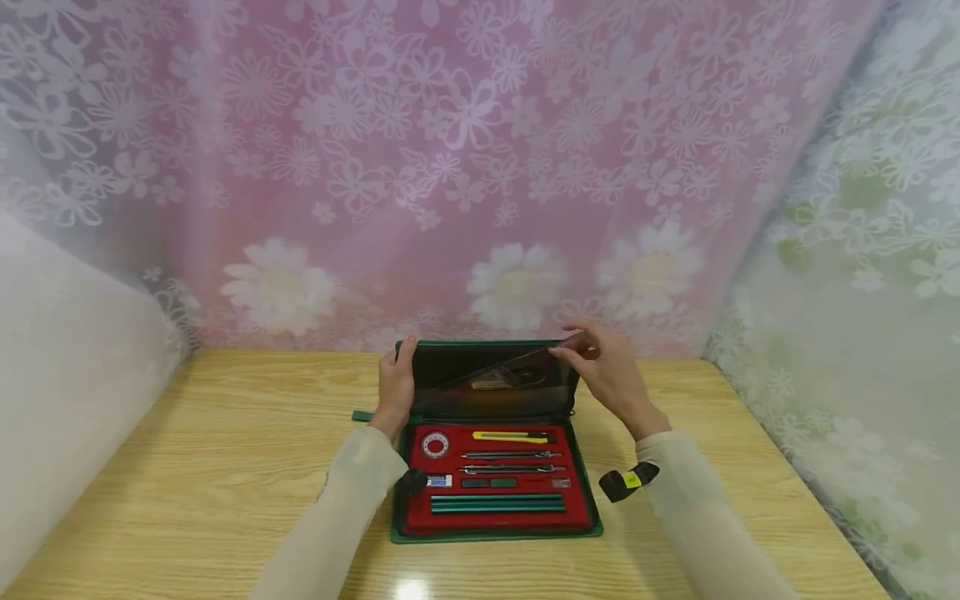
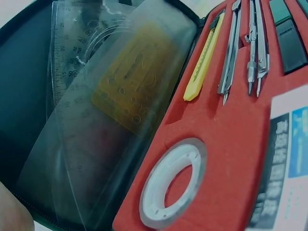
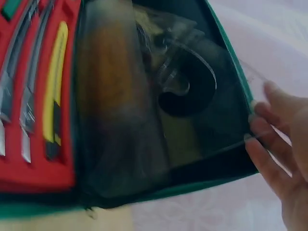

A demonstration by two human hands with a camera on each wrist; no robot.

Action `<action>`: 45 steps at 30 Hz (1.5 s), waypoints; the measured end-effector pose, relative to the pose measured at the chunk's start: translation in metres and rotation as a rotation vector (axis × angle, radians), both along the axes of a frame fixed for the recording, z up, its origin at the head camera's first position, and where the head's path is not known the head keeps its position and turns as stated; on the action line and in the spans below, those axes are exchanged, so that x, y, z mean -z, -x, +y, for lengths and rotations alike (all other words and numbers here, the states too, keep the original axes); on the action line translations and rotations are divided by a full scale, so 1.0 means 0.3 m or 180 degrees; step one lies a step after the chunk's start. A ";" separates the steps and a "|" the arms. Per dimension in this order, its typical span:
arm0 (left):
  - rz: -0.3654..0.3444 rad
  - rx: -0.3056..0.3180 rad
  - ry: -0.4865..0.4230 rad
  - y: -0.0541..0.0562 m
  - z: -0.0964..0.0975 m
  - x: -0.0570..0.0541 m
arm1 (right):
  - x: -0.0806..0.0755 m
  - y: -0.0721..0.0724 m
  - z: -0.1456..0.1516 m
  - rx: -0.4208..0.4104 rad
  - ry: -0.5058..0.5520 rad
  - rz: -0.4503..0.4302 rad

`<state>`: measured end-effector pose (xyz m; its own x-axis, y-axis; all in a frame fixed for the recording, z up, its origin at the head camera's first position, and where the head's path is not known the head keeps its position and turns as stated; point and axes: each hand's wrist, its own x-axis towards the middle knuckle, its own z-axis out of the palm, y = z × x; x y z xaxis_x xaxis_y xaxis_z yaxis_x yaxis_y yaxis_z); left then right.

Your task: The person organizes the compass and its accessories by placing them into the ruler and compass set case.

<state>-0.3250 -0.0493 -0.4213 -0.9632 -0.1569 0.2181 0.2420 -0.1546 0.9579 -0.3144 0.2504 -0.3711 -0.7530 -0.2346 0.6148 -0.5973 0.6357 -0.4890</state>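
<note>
A green zip case (image 1: 497, 537) lies open on the table, its lid tilted up at the back. My left hand (image 1: 395, 383) grips the lid's left edge, thumb on the inner face. At the lid's upper right corner my right hand (image 1: 611, 375) pinches the corner of a clear plastic set square (image 1: 534, 363). Its lower part sits behind the lid's see-through pocket (image 2: 36, 168), and a curved cut-out shows in it. An amber stencil template (image 2: 127, 79) is also inside that pocket.
The red tray (image 1: 495, 525) holds a tape roll (image 1: 436, 446), yellow utility knife (image 1: 510, 437), two metal compasses (image 1: 510, 455), an eraser (image 1: 438, 481) and green pencils (image 1: 498, 503). Wood-grain table (image 1: 247, 467) surrounds the case; a floral curtain (image 1: 450, 167) hangs behind.
</note>
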 end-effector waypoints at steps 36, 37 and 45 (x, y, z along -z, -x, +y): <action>-0.0059 -0.0055 0.0019 0.043 -0.063 0.050 | 0.200 -0.001 -0.178 0.1056 0.1858 0.0065; -0.0055 -0.0067 -0.0001 0.055 -0.068 0.063 | 0.199 0.000 -0.180 0.1087 0.1830 0.0045; 0.0009 -0.0153 -0.0064 0.067 -0.065 0.099 | 0.199 -0.028 -0.141 0.1061 0.1894 -0.0203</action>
<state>-0.3451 -0.0688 -0.4510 -0.9539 -0.2072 0.2172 0.2524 -0.1618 0.9540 -0.3059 0.2081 -0.4308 -0.7654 0.3801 0.5194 -0.3747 0.3929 -0.8398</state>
